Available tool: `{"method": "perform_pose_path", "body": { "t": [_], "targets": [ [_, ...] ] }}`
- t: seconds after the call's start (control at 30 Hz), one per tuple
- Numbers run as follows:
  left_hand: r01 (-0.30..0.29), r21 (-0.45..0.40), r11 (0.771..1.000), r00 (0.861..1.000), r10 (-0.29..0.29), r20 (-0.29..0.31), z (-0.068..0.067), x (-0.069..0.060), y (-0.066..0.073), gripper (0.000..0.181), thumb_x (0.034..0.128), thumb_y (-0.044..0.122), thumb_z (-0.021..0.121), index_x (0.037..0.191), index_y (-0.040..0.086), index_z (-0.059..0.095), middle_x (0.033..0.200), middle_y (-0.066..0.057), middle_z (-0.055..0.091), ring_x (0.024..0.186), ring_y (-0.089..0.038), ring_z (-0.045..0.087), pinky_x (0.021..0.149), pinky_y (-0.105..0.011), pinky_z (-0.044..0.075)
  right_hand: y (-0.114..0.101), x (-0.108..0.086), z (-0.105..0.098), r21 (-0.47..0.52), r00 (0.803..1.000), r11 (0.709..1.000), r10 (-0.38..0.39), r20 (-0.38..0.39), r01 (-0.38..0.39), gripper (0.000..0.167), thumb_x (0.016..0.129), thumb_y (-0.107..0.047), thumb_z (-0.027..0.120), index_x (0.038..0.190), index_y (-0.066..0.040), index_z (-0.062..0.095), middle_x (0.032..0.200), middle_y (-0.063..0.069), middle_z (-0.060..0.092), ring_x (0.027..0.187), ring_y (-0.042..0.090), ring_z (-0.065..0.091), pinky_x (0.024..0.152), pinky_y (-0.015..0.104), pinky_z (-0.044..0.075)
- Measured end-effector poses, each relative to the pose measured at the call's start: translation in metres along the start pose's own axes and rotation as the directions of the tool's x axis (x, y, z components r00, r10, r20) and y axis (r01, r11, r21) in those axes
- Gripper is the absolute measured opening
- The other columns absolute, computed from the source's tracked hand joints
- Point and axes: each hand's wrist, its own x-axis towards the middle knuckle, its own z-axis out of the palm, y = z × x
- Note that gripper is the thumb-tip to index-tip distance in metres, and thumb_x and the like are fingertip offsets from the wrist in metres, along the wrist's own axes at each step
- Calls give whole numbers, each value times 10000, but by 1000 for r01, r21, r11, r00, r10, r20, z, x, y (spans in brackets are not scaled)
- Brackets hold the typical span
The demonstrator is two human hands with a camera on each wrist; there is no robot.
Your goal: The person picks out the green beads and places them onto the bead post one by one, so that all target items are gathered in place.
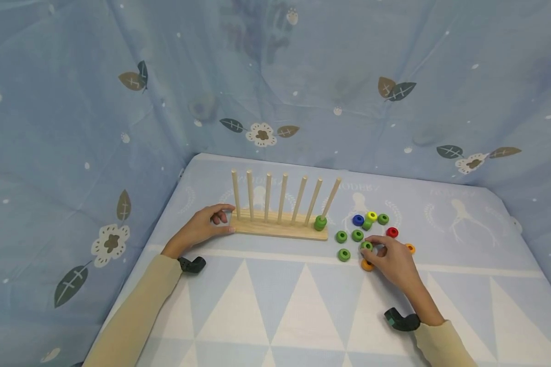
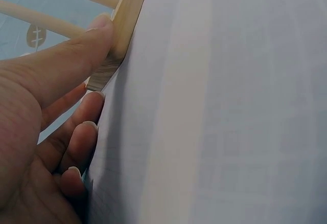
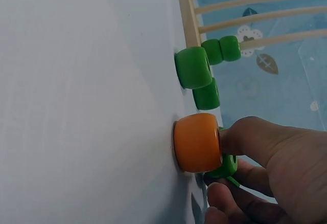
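A wooden peg rack [image 1: 280, 230] with several upright pegs stands on the table; green beads [image 1: 320, 223] are stacked on its rightmost peg. My left hand [image 1: 206, 224] holds the rack's left end, thumb on the front edge and index finger toward the back. In the left wrist view, the thumb presses the base's corner [image 2: 122, 35]. My right hand [image 1: 395, 260] pinches a green bead [image 1: 366, 246] between thumb and fingers, right of the rack. An orange bead [image 3: 196, 143] stands just in front of it and partly hides it in the right wrist view.
Around the right hand lie loose beads: several green ones [image 1: 344, 255], a blue one [image 1: 358, 220], a yellow one [image 1: 372, 216], a red one [image 1: 392, 232] and another orange one [image 1: 410, 248]. Patterned blue cloth [image 1: 266, 76] hangs behind and beside the table.
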Motion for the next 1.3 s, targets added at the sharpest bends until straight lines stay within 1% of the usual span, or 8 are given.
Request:
{"method": "perform_pose_path", "body": {
  "t": [0.13,0.27,0.37,0.4,0.5,0.63,0.93,1.3],
  "targets": [
    [1,-3,1000,1000,-1,-2,0,0,-1,666,868,301,861,1443,112,583,1047,-85,601,919,-234,504,844,-411,410,1,0,-1,2,1000,1000,3,-20,-3,296,905,-178,779,1171,-56,739,701,21,577,591,183,487,520,286,366],
    [4,-13,1000,1000,-4,-1,0,-1,0,660,871,281,860,1441,98,582,1043,-96,598,919,-243,501,854,-423,406,3,-1,-1,8,996,1000,-16,-84,17,304,897,-151,782,1180,-48,744,872,77,664,631,186,512,532,278,392],
    [9,-12,1000,1000,-9,1,-1,-1,2,661,868,284,863,1440,104,584,1040,-88,596,919,-243,501,859,-424,409,2,-3,-1,6,991,999,-33,-132,34,305,894,-128,781,1186,-48,745,999,114,670,682,192,528,549,272,401],
    [9,-10,1000,1000,-9,1,-1,-2,3,663,868,287,863,1440,104,584,1039,-84,595,918,-242,500,859,-424,409,1,-3,-1,5,989,999,-37,-143,38,307,894,-124,780,1189,-47,745,1009,122,665,695,196,533,552,271,403],
    [8,-7,1000,1000,-8,0,-1,-2,3,666,867,290,863,1442,104,583,1037,-80,595,917,-239,501,859,-423,412,-2,-4,-3,6,987,999,-45,-155,46,311,895,-118,782,1193,-40,741,1025,138,665,720,196,546,553,264,404],
    [3,-8,1000,1000,-3,1,-1,-2,3,664,868,285,862,1442,102,582,1037,-83,596,914,-240,501,856,-423,412,-4,-4,-4,23,984,998,-50,-169,55,327,887,-102,799,1198,-28,735,1043,154,697,712,192,553,527,258,400],
    [-1,4,1000,1000,1,1,0,-1,3,663,868,301,862,1438,106,586,1035,-80,601,910,-238,503,846,-415,412,-5,-5,-6,32,979,998,-41,-197,49,312,870,-115,833,1160,-42,747,996,134,708,691,187,538,501,256,381],
    [-14,-5,1000,1000,14,1,0,1,0,652,875,284,856,1436,93,585,1037,-98,601,908,-242,493,841,-417,398,-6,-7,-6,31,966,995,-88,-243,99,304,862,-84,831,1155,-65,752,972,99,688,694,165,537,500,246,375]
  ]
}}
